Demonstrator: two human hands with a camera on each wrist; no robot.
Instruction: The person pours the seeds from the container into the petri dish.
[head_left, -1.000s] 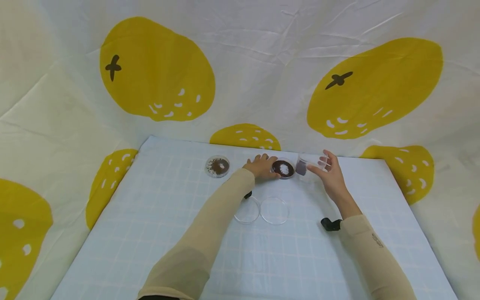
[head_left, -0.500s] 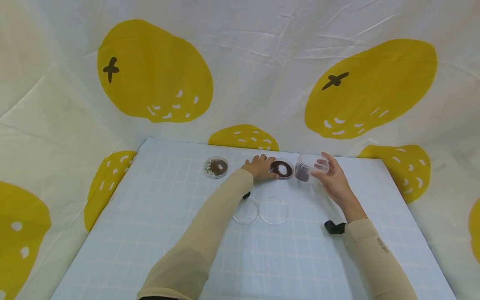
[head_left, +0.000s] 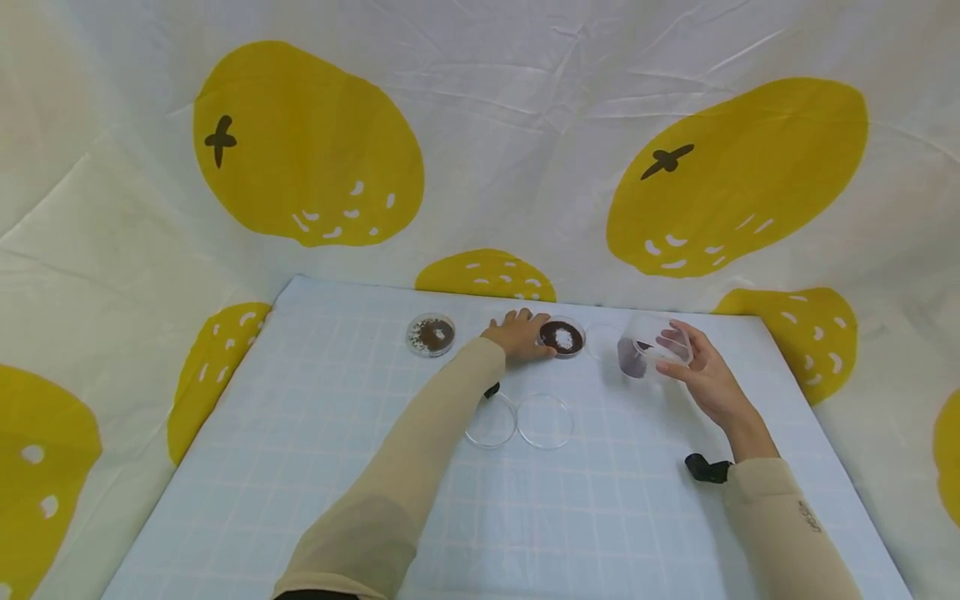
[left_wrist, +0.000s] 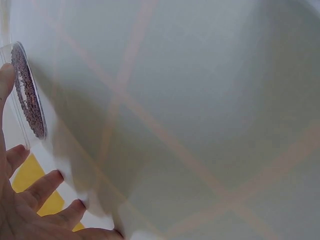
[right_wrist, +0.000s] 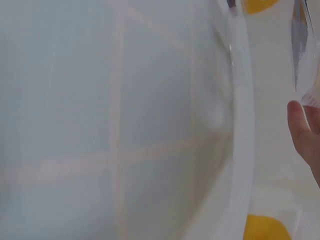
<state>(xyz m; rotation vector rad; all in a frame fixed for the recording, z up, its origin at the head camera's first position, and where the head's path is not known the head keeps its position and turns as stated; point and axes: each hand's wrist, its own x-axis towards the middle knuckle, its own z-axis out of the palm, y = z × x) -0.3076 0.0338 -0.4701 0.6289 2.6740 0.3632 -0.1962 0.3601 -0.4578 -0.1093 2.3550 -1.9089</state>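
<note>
In the head view, my left hand (head_left: pixel 521 336) steadies a petri dish (head_left: pixel 562 336) of dark brown granules with a white patch in the middle. Thumb and one finger grip its rim from opposite sides; the left wrist view shows the other fingers spread over the cloth. My right hand (head_left: pixel 701 371) holds a clear plastic cup (head_left: pixel 632 360), tilted, with dark material inside at its left end. Only part of this cup (right_wrist: pixel 300 45) enters the right wrist view, at the upper right edge. Between dish and cup lies a faint clear round dish (head_left: pixel 602 342).
Another petri dish (head_left: pixel 431 335) of brown granules with white bits stands to the left. Nearer me lie two clear round rims side by side, a left one (head_left: pixel 491 447) and a right one (head_left: pixel 546 448). A patterned curtain (head_left: pixel 510 167) rises behind the table's far edge.
My right hand has moved right and slightly nearer with the cup, away from the gripped dish, and the clear round dish there now shows. The left hand stays in place.
</note>
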